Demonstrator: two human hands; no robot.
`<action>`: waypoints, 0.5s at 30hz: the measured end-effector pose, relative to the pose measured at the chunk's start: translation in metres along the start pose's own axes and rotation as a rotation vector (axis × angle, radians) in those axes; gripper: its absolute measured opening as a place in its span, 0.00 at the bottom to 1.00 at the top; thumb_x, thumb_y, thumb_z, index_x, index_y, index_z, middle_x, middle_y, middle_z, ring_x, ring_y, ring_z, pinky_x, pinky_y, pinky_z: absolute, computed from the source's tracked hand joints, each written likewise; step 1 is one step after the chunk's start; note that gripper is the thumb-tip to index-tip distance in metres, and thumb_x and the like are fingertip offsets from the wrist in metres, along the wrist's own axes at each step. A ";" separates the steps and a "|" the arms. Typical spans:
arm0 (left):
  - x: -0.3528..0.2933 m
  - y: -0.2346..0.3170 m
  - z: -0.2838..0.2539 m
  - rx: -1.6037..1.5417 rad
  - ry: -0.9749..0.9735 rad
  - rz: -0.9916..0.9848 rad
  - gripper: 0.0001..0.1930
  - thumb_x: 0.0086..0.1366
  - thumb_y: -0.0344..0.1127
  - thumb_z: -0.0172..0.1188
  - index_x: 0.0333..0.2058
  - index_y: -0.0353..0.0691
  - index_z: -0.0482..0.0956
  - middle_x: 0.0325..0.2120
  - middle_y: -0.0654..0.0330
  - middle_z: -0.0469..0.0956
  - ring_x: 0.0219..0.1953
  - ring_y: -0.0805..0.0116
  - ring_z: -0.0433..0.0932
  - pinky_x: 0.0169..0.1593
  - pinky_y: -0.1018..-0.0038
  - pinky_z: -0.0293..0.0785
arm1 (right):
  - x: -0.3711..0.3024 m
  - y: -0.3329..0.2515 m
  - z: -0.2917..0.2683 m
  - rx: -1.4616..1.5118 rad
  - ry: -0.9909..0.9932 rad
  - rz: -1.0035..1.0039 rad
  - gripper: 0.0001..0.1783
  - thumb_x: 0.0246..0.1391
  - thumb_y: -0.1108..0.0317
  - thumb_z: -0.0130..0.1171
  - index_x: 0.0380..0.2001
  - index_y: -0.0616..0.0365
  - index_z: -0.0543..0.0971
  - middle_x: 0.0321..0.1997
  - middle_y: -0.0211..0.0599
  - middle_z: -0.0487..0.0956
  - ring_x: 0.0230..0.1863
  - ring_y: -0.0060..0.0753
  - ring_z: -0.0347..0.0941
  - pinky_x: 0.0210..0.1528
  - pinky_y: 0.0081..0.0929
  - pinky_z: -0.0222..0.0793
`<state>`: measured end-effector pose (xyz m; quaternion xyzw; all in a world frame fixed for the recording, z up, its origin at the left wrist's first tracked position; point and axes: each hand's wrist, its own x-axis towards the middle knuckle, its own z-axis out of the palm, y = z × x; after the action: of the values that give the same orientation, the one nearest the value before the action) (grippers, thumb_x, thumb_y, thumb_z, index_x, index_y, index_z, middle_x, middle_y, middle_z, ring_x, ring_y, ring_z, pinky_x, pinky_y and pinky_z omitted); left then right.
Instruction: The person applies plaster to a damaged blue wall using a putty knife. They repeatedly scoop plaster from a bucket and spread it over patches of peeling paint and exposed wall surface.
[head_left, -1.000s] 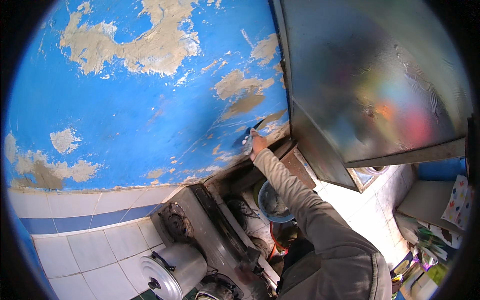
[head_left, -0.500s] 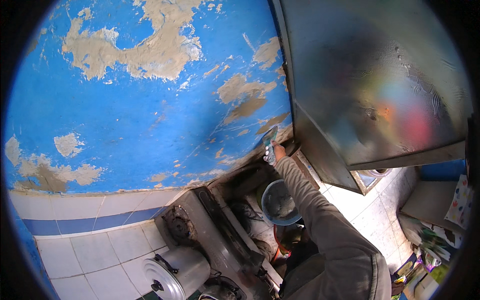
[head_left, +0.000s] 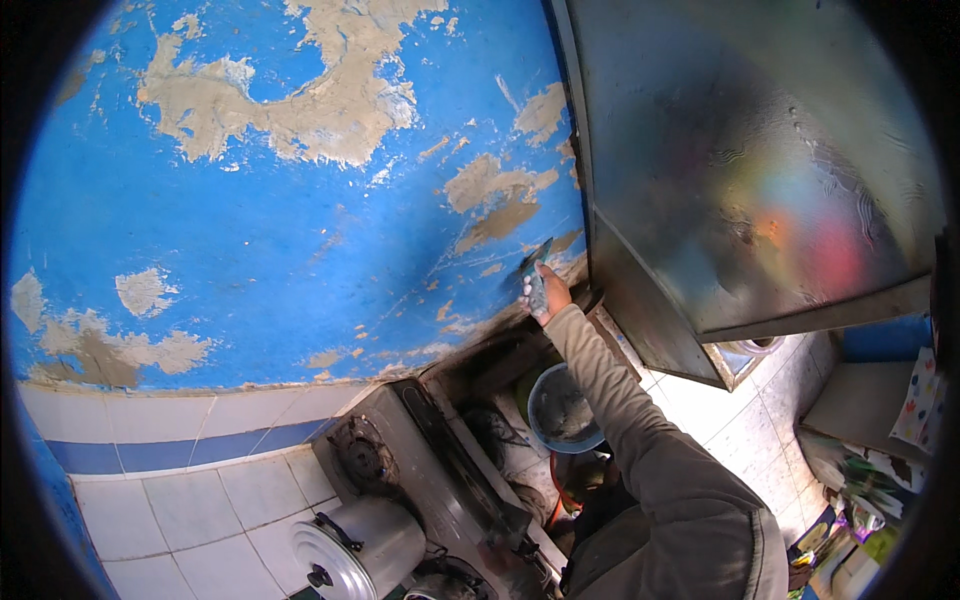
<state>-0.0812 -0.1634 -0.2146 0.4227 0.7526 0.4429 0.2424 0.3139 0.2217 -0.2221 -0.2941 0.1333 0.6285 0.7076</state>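
Note:
My right hand (head_left: 554, 294) reaches up against the lower right part of the blue wall (head_left: 290, 270), its fingers closed around a putty knife (head_left: 541, 254). The blade points upward and looks nearly edge-on, at or close to the wall surface beside a damp brown filler patch. Grey smears cover my fingers. Beneath the forearm is a light blue bucket (head_left: 565, 408) with grey paste inside. My left hand is out of view. Larger tan filler patches (head_left: 350, 100) spread over the upper wall.
A frosted glass panel (head_left: 750, 180) in a metal frame stands close on the right. Below the wall are a stove (head_left: 440, 480), an aluminium pot (head_left: 365, 545) and white tiles (head_left: 185, 510). Household items (head_left: 850, 540) lie at the lower right.
My right hand has shifted slightly down and left, and the putty knife has turned from showing its face to nearly edge-on. The view has moved a little.

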 end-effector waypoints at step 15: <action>0.000 0.041 0.007 0.058 -0.154 -0.069 0.27 0.65 0.49 0.51 0.55 0.36 0.60 0.52 0.44 0.61 0.52 0.52 0.65 0.51 0.59 0.67 | -0.056 0.096 0.057 -0.179 0.032 -0.267 0.14 0.59 0.59 0.53 0.43 0.57 0.72 0.27 0.29 0.74 0.17 0.26 0.70 0.16 0.26 0.67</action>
<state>-0.0585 -0.1503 -0.1817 0.4360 0.7585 0.3785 0.3023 0.2006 0.2129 -0.1694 -0.3811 0.0480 0.5334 0.7536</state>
